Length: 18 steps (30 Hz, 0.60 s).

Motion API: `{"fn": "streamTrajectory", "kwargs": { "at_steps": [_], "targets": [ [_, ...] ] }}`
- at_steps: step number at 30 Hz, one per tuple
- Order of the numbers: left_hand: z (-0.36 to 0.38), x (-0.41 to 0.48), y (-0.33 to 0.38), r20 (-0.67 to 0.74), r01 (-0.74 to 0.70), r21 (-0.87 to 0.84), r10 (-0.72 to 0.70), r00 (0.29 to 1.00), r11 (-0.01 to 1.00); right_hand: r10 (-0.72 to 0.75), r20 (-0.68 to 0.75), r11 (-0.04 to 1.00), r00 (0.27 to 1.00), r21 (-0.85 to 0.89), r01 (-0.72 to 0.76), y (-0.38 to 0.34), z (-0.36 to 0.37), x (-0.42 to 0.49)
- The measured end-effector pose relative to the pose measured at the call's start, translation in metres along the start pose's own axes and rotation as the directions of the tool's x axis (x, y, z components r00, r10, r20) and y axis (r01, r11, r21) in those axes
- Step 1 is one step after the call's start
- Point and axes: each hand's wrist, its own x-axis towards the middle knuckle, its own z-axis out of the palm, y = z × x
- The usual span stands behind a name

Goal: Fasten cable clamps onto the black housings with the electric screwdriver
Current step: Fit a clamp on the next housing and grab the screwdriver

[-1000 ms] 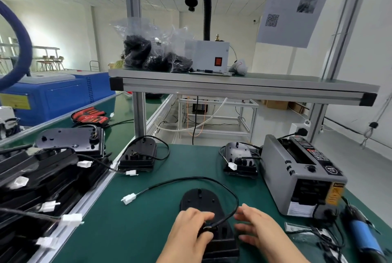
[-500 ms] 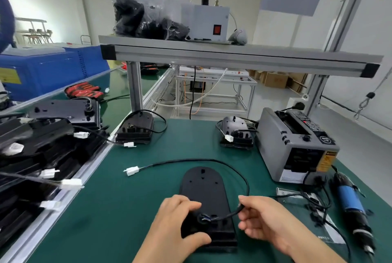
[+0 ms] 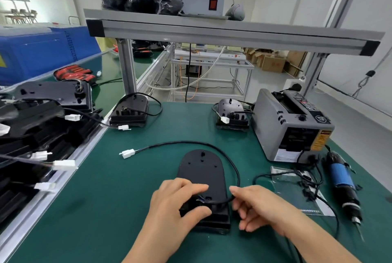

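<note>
Desk (image 3: 101,199) carried 1 grey tape dispenser (image 3: 286,126), yellow label unreadable. 3 black housings: near housing (image 3: 201,169) front-centre, back-left housing (image 3: 129,112), back-right housing (image 3: 231,114). 1 electric screwdriver (image 3: 341,180) lay at right. Left hand (image 3: 174,205) grip spread, pressing near housing. Right hand (image 3: 261,207) grip pinched its cable (image 3: 186,141).

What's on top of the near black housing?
Left hand rests on the near half of the housing; the cable exits between finger and thumb, pinched by the right hand. Any clamp under the palm is hidden.
</note>
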Motion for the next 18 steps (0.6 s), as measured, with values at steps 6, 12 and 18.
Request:
{"fn": "streamTrajectory", "kwargs": {
  "at_steps": [6,12,18],
  "targets": [
    [0.001,0.004,-0.001,0.002,0.059,-0.037,-0.059,0.998,0.998,-0.559,-0.382,0.778,0.736,-0.548,0.306,0.009,0.006,-0.018],
    [-0.003,0.003,-0.006,-0.004,0.135,-0.171,-0.137,0.99,0.976,-0.9,-0.041,0.286,0.434,-0.807,0.517,0.017,0.031,-0.014],
    [0.0,0.002,-0.005,-0.014,0.133,-0.221,-0.14,0.99,0.966,-0.949,-0.042,0.201,0.311,-0.843,0.499,0.014,0.04,-0.01]
  ]
}}
